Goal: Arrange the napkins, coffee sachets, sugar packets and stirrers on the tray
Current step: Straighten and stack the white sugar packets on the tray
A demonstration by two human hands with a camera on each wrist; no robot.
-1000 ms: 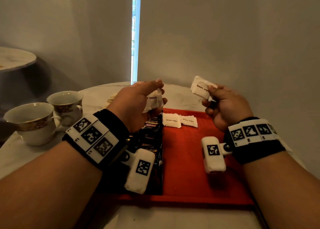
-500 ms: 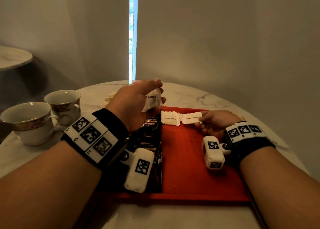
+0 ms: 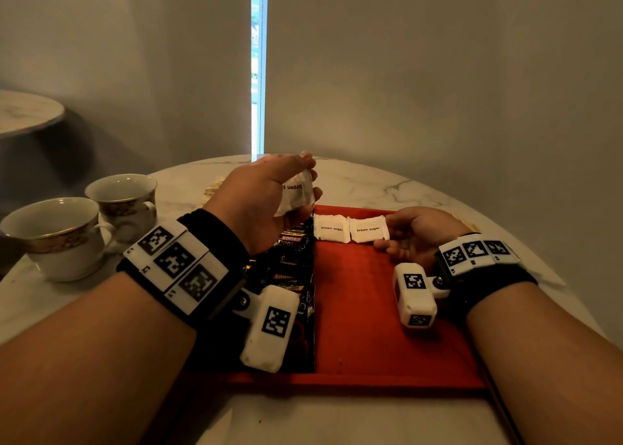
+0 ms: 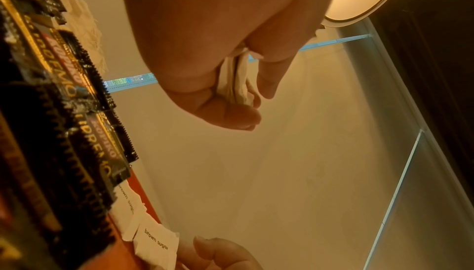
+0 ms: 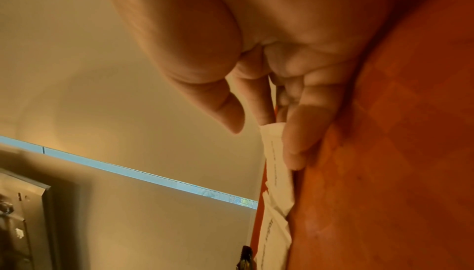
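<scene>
Left hand (image 3: pixel 266 198) grips spare sugar packets (image 3: pixel 296 193) as stock, w/ right hand (image 3: pixel 418 235) pinching one packet (image 3: pixel 368 229) into the tray (image 3: pixel 371 309) row (beside another).

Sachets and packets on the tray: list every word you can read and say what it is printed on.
"brown sugar": the two sugar packets lying on the red tray.
"brown", upside down, rest hidden: the packet held in the left hand.
"KOPIKO": the black coffee sachets.
Word beneath it: partly hidden, unclear.
Wristband squares: codes, no words.
</scene>
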